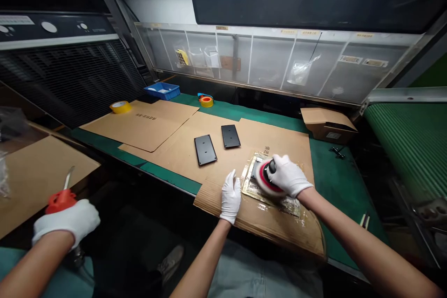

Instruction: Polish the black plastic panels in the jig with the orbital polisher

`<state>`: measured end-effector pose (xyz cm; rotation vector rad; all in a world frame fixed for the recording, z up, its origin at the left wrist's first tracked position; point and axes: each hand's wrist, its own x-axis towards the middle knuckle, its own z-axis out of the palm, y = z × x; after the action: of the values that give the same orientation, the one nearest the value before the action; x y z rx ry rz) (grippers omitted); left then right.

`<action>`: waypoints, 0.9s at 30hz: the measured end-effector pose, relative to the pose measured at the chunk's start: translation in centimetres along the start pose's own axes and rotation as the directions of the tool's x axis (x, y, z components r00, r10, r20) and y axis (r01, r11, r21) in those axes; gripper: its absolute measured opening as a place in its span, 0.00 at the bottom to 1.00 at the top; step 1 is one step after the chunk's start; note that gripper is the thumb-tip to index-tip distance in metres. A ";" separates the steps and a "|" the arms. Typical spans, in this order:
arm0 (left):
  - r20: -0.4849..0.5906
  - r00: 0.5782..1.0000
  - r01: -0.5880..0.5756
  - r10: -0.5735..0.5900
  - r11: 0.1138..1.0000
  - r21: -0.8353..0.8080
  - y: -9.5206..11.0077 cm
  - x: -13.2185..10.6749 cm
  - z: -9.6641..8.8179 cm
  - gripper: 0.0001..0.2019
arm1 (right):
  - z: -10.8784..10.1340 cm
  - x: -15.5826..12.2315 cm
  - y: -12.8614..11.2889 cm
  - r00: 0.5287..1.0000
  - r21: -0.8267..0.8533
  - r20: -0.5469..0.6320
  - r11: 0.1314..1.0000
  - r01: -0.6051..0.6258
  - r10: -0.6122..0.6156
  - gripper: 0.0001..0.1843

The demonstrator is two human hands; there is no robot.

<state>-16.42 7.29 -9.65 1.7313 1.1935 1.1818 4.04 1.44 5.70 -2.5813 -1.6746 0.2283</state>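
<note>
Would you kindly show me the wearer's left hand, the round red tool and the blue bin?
Wearer's left hand [231, 198], head view: middle of the white glove.
Round red tool [265, 178], head view: its body.
Blue bin [172, 94], head view: its outer wall.

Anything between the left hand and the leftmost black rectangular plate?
Nothing visible: only brown cardboard lies between the white-gloved left hand and the leftmost black rectangular plate. The round red-and-white handheld tool, in the white-gloved right hand, is off to the right.
</note>
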 end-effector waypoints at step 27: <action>0.031 0.999 0.016 -0.016 1.000 0.015 0.5 -0.2 -0.3 0.20 | 0.4 -1.1 0.2 0.991 0.046 0.056 0.992 0.116 -0.118 0.17</action>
<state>-16.58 6.99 -9.18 1.7415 1.1977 1.1357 3.75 0.30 5.41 -2.4591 -1.8126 0.3324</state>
